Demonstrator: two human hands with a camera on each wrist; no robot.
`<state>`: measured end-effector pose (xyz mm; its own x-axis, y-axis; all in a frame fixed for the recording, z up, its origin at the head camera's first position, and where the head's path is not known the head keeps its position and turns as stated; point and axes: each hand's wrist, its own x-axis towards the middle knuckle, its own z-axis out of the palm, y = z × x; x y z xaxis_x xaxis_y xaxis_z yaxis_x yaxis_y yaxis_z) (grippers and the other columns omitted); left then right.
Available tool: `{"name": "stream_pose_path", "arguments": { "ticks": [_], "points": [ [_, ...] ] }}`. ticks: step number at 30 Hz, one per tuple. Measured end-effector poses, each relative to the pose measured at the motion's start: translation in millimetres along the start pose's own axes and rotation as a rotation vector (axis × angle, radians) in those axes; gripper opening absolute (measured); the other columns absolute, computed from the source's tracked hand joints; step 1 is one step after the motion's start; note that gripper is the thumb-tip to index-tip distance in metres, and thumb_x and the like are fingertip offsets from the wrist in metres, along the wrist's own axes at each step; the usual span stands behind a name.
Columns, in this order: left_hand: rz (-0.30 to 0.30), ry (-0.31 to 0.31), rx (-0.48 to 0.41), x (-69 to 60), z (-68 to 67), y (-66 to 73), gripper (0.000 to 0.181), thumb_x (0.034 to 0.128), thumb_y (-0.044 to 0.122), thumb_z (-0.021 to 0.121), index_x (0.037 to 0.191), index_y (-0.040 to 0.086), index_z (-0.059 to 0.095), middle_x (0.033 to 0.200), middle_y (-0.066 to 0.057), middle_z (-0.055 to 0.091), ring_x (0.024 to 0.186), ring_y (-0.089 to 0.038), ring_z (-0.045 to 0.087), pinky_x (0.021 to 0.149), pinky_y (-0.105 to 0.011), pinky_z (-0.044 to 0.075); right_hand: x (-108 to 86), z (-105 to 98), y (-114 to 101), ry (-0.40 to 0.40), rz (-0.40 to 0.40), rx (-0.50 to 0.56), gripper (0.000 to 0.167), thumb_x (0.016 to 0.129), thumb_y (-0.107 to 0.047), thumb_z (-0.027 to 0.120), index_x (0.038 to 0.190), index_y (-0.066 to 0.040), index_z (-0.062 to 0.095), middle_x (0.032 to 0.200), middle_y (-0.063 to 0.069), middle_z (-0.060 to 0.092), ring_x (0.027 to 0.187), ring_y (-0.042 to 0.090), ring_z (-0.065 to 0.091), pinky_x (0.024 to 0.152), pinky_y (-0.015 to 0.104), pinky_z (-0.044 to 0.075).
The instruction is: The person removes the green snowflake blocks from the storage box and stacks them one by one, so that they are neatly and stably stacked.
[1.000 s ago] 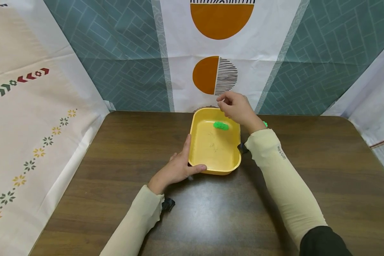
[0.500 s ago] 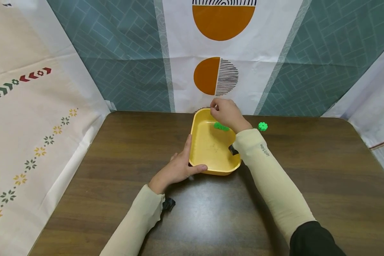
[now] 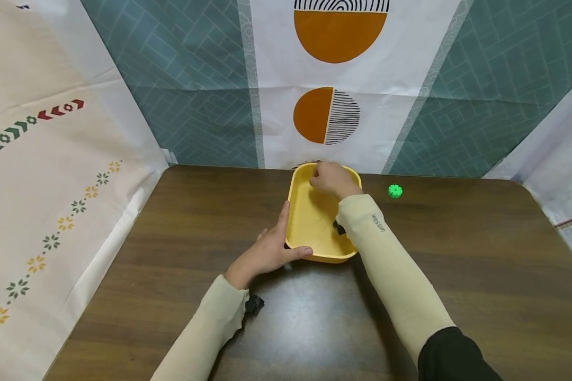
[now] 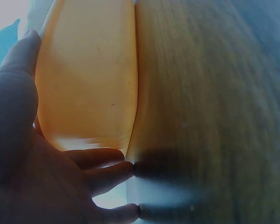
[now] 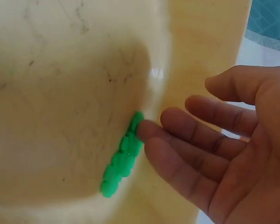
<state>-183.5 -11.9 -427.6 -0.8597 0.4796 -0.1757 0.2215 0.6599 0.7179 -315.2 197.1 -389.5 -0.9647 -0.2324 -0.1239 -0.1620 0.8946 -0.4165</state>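
A yellow plastic tub (image 3: 314, 227) stands near the table's far edge. My left hand (image 3: 267, 251) rests against its near left corner, thumb at the near rim and fingers fairly straight along the side. Inside the tub, a bumpy bright green strip (image 5: 121, 156), apparently of small joined pieces, lies by the wall in the right wrist view. Above the far end of the tub is my right hand (image 3: 333, 180), its fingers loosely bent and not closed round anything. One fingertip (image 5: 147, 130) meets or nearly meets the strip. The head view hides the strip behind this hand.
To the right of the tub, a green flower-shaped disc (image 3: 394, 191) lies on the brown wooden table (image 3: 457, 254). A patterned cloth (image 3: 209, 106) hangs behind the far edge, and a pale printed cloth (image 3: 76, 174) hangs at the left.
My right hand has come down and slightly left, into the far end of the tub, covering the green strip from the head view. The green disc has come into full view. My left hand stays put.
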Motion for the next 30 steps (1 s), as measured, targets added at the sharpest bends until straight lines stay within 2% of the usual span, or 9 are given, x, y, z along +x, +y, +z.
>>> {"name": "stream_pose_path", "arguments": {
  "ticks": [3, 7, 8, 10, 12, 14, 19, 23, 30],
  "points": [
    [0.005, 0.003, 0.001, 0.2, -0.2, 0.5, 0.122, 0.0882, 0.063, 0.069, 0.159, 0.021, -0.021, 0.161, -0.016, 0.029, 0.146, -0.031, 0.031, 0.116, -0.058, 0.008, 1.3, 2.5, 0.0, -0.016, -0.052, 0.06, 0.018, 0.096, -0.016, 0.057, 0.084, -0.007, 0.067, 0.073, 0.005, 0.057, 0.067, 0.021, 0.05, 0.062, 0.033, 0.04],
    [0.008, 0.002, -0.003, 0.6, 0.3, 0.8, 0.12, 0.09, 0.059, 0.069, 0.159, 0.02, -0.021, 0.162, -0.017, 0.028, 0.146, -0.032, 0.031, 0.116, -0.059, 0.008, 2.3, 7.3, 3.1, -0.061, -0.117, 0.302, 0.02, 0.101, -0.016, 0.055, 0.1, -0.002, 0.069, 0.082, 0.014, 0.065, 0.072, 0.026, 0.057, 0.068, 0.035, 0.047],
    [0.007, 0.002, -0.003, 0.9, 0.6, 0.9, 0.12, 0.0901, 0.058, 0.069, 0.159, 0.02, -0.021, 0.162, -0.016, 0.027, 0.146, -0.032, 0.031, 0.116, -0.059, 0.008, 3.3, 8.8, 5.2, -0.055, -0.117, 0.369, 0.02, 0.101, -0.015, 0.055, 0.103, 0.0, 0.069, 0.083, 0.015, 0.065, 0.073, 0.027, 0.059, 0.068, 0.036, 0.049],
    [0.004, 0.004, -0.002, 1.0, 0.9, 1.4, 0.12, 0.0899, 0.058, 0.07, 0.159, 0.02, -0.02, 0.162, -0.016, 0.028, 0.146, -0.032, 0.031, 0.116, -0.059, 0.008, 3.3, 9.6, 8.5, -0.028, -0.105, 0.433, 0.022, 0.103, -0.014, 0.054, 0.106, 0.002, 0.068, 0.084, 0.018, 0.065, 0.073, 0.029, 0.059, 0.066, 0.037, 0.05],
    [0.005, 0.006, 0.005, 0.9, 0.9, 1.9, 0.121, 0.0892, 0.059, 0.07, 0.16, 0.019, -0.019, 0.161, -0.017, 0.028, 0.145, -0.032, 0.032, 0.116, -0.059, 0.009, 3.5, 9.3, 11.9, 0.008, -0.087, 0.406, 0.021, 0.102, -0.012, 0.054, 0.107, 0.003, 0.068, 0.083, 0.016, 0.064, 0.072, 0.028, 0.058, 0.067, 0.036, 0.049],
    [0.003, 0.008, 0.004, 0.3, 0.4, 2.9, 0.121, 0.0889, 0.059, 0.07, 0.16, 0.019, -0.019, 0.161, -0.017, 0.029, 0.145, -0.032, 0.032, 0.116, -0.058, 0.009, 3.6, 9.2, 14.3, 0.006, -0.052, 0.342, 0.021, 0.1, -0.011, 0.055, 0.111, 0.001, 0.068, 0.085, 0.012, 0.063, 0.069, 0.024, 0.055, 0.065, 0.034, 0.047],
    [0.003, 0.009, -0.002, -0.8, 0.4, 1.7, 0.121, 0.0887, 0.06, 0.07, 0.16, 0.021, -0.02, 0.161, -0.016, 0.029, 0.145, -0.03, 0.032, 0.116, -0.058, 0.01, 5.6, 14.6, 14.4, -0.108, -0.04, 0.218, 0.032, 0.093, -0.008, 0.063, 0.125, -0.003, 0.063, 0.089, 0.012, 0.064, 0.062, 0.022, 0.056, 0.06, 0.033, 0.048],
    [0.003, 0.011, 0.0, -0.6, 1.0, 0.6, 0.122, 0.0878, 0.063, 0.069, 0.16, 0.021, -0.02, 0.161, -0.013, 0.03, 0.145, -0.029, 0.033, 0.116, -0.058, 0.01, 11.2, 23.2, 13.7, -0.144, -0.087, 0.119, 0.036, 0.087, -0.003, 0.061, 0.123, -0.006, 0.063, 0.09, 0.012, 0.063, 0.067, 0.024, 0.055, 0.058, 0.031, 0.045],
    [0.009, 0.008, -0.004, -1.5, 0.5, 1.5, 0.123, 0.0869, 0.065, 0.069, 0.161, 0.018, -0.018, 0.161, -0.014, 0.032, 0.144, -0.029, 0.035, 0.117, -0.057, 0.009, 11.6, 26.2, 10.3, -0.105, -0.083, 0.043, 0.03, 0.089, -0.006, 0.064, 0.118, -0.001, 0.064, 0.109, 0.015, 0.064, 0.097, 0.031, 0.055, 0.086, 0.039, 0.044]
  ]
}}
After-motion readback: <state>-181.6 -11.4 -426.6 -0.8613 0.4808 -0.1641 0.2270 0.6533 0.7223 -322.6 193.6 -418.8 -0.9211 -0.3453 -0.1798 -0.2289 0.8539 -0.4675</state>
